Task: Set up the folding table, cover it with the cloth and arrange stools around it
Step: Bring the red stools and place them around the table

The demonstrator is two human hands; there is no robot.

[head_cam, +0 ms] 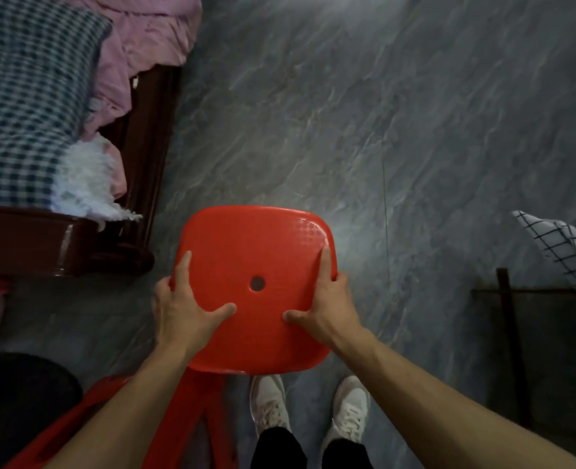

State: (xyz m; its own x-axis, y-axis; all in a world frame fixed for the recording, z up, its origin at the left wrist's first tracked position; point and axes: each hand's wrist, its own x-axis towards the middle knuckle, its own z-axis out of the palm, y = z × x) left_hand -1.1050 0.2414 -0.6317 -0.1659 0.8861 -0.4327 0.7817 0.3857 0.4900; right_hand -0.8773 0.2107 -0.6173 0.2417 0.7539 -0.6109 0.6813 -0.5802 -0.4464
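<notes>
A red plastic stool (pixel 256 286) was gripped by its seat at both sides, held above the grey marble-patterned floor (pixel 381 130) in front of the person's white sneakers (pixel 349 411). No brand, label or writing could be read on anything in view. The left hand (pixel 182 306) was clamped on the seat's left edge, thumb laid flat across the top and fingers curled over the rim; the right hand (pixel 327 302) was set likewise on the right edge, its thumb pointed inward toward the small round hole at the seat's centre. The seat was seen as a rounded square of glossy moulded plastic with a fine dimpled texture. More red plastic (pixel 192 418), apparently further stools, was visible below and to the left. A dark wooden bed (pixel 144 147) with checked and pink bedding stood at the left, and a white grid-patterned cloth (pixel 570 252) was draped over the counter's edge at the right, above dark metal legs (pixel 509 319).
</notes>
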